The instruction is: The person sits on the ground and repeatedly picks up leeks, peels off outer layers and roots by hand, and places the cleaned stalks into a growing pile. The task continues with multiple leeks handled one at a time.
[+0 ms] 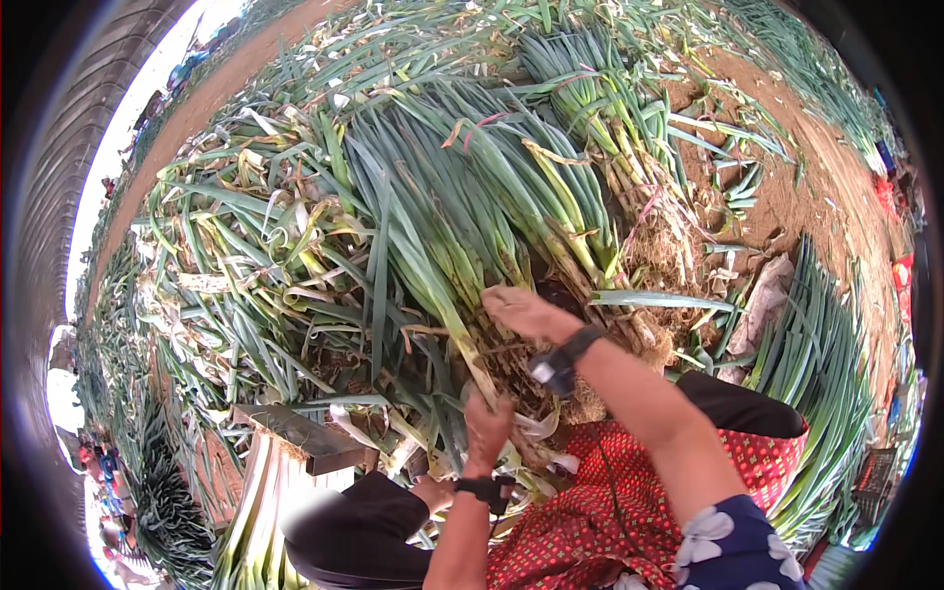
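Observation:
My left hand (pixel 487 428) is closed around the lower stem of one large green onion (pixel 459 335), whose leaves run up and left. Above it, my right hand (pixel 527 313) reaches over the lower stems of a heap of long green onions (pixel 435 199). Its fingers are slightly blurred, and their undersides are hidden, so any grip there is unclear. Brown roots and dry skins (pixel 516 369) lie between my two hands. Both wrists wear black straps carrying small devices.
A tied green onion bundle (pixel 627 140) lies at the upper right. Peeled white stems (pixel 254 509) stand by a wooden bench (pixel 310 435) at lower left. Loose leaves (pixel 251 273) cover the left ground. More onions (pixel 811 383) lie right, beside bare soil (pixel 796 192).

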The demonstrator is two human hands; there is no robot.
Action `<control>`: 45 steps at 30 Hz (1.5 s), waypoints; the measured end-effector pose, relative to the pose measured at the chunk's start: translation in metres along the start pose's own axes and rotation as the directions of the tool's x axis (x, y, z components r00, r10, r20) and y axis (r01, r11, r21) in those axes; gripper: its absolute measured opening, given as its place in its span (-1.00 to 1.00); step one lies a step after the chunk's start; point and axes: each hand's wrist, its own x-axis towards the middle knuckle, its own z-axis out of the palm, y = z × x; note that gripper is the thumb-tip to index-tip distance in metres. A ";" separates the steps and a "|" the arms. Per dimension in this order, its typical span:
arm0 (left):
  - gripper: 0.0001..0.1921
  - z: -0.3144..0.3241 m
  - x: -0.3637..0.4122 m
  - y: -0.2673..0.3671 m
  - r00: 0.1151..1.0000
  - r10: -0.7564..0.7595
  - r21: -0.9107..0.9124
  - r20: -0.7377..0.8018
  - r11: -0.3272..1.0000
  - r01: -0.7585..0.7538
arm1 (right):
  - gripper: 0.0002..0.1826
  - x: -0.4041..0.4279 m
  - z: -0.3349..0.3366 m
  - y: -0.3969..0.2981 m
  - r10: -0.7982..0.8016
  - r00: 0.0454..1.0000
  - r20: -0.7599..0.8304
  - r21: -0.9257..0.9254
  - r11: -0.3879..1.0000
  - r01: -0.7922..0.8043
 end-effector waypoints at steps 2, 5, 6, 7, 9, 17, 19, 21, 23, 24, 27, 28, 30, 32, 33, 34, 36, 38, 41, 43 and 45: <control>-0.61 0.005 -0.035 -0.003 0.991 -0.031 0.041 0.127 0.999 0.026 | -0.56 0.003 0.039 0.013 0.263 0.965 0.001 0.627 0.751 -0.205; -0.57 -0.007 -0.085 -0.006 0.966 -0.118 -0.061 0.228 0.989 0.135 | -0.63 -0.009 0.080 -0.013 0.335 0.936 0.111 0.806 0.521 -0.282; -0.56 -0.010 -0.095 -0.004 0.955 -0.138 -0.130 0.262 0.976 0.177 | -0.64 -0.019 0.090 -0.027 0.358 0.926 0.124 0.819 0.490 -0.298; -0.52 -0.011 -0.096 -0.010 0.922 -0.200 -0.158 0.332 0.952 0.263 | -0.65 -0.022 0.091 -0.015 0.345 0.929 0.133 0.805 0.509 -0.304; -0.43 -0.015 -0.090 -0.027 0.828 -0.310 -0.188 0.467 0.881 0.435 | -0.67 -0.028 0.092 0.011 0.319 0.934 0.160 0.775 0.545 -0.319; -0.55 -0.026 -0.048 0.040 0.984 -0.032 0.073 -0.173 0.996 0.045 | -0.48 -0.042 0.125 -0.020 0.367 0.930 -0.019 0.535 0.789 -0.301; -0.58 -0.036 -0.041 0.034 0.976 0.107 0.039 -0.189 0.994 -0.101 | -0.51 -0.057 0.129 -0.063 0.303 0.952 -0.053 0.676 0.712 -0.189; -0.59 -0.044 -0.047 0.064 0.935 0.247 0.183 -0.253 0.962 -0.205 | -0.54 -0.074 0.118 -0.111 0.209 0.978 -0.025 0.776 0.620 -0.113; -0.58 -0.052 -0.050 0.099 0.930 0.272 0.040 -0.248 0.962 -0.271 | -0.63 -0.084 0.090 -0.148 0.194 0.976 0.097 0.783 0.590 -0.195; -0.57 -0.054 -0.048 0.107 0.950 0.248 -0.072 -0.191 0.961 -0.266 | -0.67 -0.085 0.071 -0.159 0.183 0.981 0.068 0.779 0.604 -0.167; -0.56 -0.058 -0.049 0.136 0.973 0.223 -0.299 -0.051 0.926 -0.228 | -0.67 -0.091 0.043 -0.182 0.065 0.998 -0.009 0.742 0.670 -0.037; -0.53 -0.056 -0.043 0.137 0.960 0.273 -0.320 -0.061 0.906 -0.277 | -0.65 -0.096 0.038 -0.188 0.013 0.999 -0.031 0.721 0.692 0.013; -0.51 -0.050 -0.040 0.151 0.935 0.345 -0.202 -0.082 0.913 -0.354 | -0.57 -0.114 0.034 -0.197 0.000 0.997 -0.080 0.714 0.698 0.057; -0.52 -0.040 -0.036 0.160 0.885 0.445 -0.017 -0.139 0.892 -0.451 | -0.49 -0.132 0.029 -0.205 -0.009 0.992 -0.128 0.666 0.740 0.093; -0.54 -0.036 -0.037 0.170 0.832 0.533 0.159 -0.154 0.845 -0.511 | -0.45 -0.143 0.023 -0.207 -0.012 0.987 -0.159 0.618 0.779 0.109; -0.56 -0.034 -0.039 0.182 0.774 0.615 0.332 -0.152 0.769 -0.546 | -0.46 -0.152 0.019 -0.204 -0.035 0.982 -0.186 0.614 0.776 0.144; -0.66 -0.020 -0.042 0.200 0.781 0.590 0.231 -0.206 0.804 -0.548 | -0.47 -0.162 0.010 -0.198 -0.103 0.956 -0.274 0.558 0.792 0.246; -0.73 -0.012 -0.049 0.203 0.796 0.581 0.234 -0.168 0.808 -0.540 | -0.49 -0.162 0.000 -0.188 -0.199 0.901 -0.386 0.443 0.817 0.370; -0.78 0.005 -0.051 0.206 0.705 0.694 0.298 -0.147 0.710 -0.638 | -0.53 -0.170 -0.018 -0.191 -0.242 0.797 -0.554 0.358 0.795 0.490; -0.77 0.008 -0.052 0.208 0.726 0.677 0.305 -0.122 0.722 -0.621 | -0.58 -0.180 -0.023 -0.212 -0.147 0.735 -0.662 0.425 0.735 0.529; -0.77 0.006 -0.056 0.200 0.808 0.580 0.147 -0.104 0.812 -0.565 | -0.64 -0.188 -0.046 -0.214 -0.070 0.628 -0.775 0.414 0.694 0.589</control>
